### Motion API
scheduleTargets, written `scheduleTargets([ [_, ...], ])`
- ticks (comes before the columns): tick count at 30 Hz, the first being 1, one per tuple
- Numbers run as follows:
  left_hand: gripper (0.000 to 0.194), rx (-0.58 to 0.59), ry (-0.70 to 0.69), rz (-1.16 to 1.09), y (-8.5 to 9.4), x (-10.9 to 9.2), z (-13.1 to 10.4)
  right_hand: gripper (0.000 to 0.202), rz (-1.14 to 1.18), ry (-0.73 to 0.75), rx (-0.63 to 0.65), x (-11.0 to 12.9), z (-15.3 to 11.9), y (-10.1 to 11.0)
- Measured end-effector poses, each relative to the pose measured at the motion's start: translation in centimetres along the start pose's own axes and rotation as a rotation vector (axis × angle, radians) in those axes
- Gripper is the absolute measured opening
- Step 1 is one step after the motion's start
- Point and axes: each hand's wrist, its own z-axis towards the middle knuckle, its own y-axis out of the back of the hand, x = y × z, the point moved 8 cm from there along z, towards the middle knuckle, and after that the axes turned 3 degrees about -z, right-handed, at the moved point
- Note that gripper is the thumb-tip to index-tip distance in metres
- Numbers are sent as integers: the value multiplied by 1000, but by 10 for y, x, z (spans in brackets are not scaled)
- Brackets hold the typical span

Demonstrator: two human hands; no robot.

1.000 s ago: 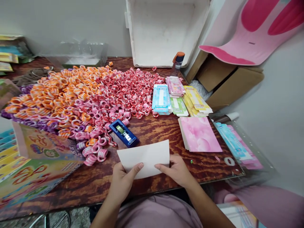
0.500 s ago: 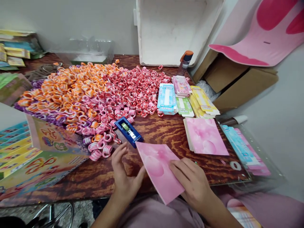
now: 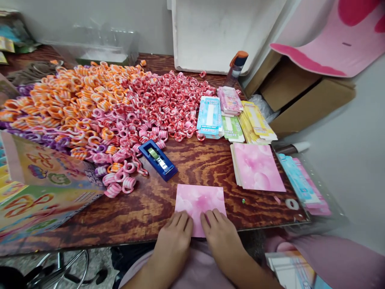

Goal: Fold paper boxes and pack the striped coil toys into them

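Observation:
A pink card (image 3: 200, 196) with a cloudy bubble pattern lies on the table right at its front edge. My left hand (image 3: 176, 237) is closed on the card's near left part, fingers together on top. Beside it, my right hand (image 3: 221, 237) grips the near right part the same way. Both thumbs are hidden from view. Beyond the card to the left rests a blue tape dispenser (image 3: 159, 159). To the right is a stack of similar pink cards (image 3: 258, 166).
A big heap of striped orange, pink, red and purple coiled rings (image 3: 120, 100) covers the back left. A printed display box (image 3: 54, 188) stands at left. Blue card packs (image 3: 209, 116), yellow packs (image 3: 257, 122) and a bottle (image 3: 236, 70) are at back right.
The pink card has gone from tilted in my right hand to flat at the table edge. My left hand, open before, has come onto it. The view has shifted slightly.

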Motion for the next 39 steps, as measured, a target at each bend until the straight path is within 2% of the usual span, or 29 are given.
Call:
scheduleTargets([
  [4,35,332,65,54,-9,7,4,36,82,37,12,-12,-8,0],
  [7,27,467,104,38,-9,10,12,35,138,45,49,-21,-10,-3],
  [11,28,515,140,32,-6,13,27,20,213,1,143,-34,-2,-8],
  [15,33,565,151,6,-2,22,44,19,264,-49,257,-47,14,-11],
  [19,39,596,151,-45,1,35,58,10,215,-108,333,-57,27,-12],
  [27,44,575,163,-100,1,46,71,22,131,-131,426,-66,45,-18],
  [32,33,568,187,-119,-4,52,75,25,127,-134,467,-71,55,-22],
  [35,34,557,199,-128,-1,56,76,26,132,-112,488,-72,59,-25],
  [39,30,553,134,-184,5,52,80,33,136,-68,510,-70,66,-23],
])
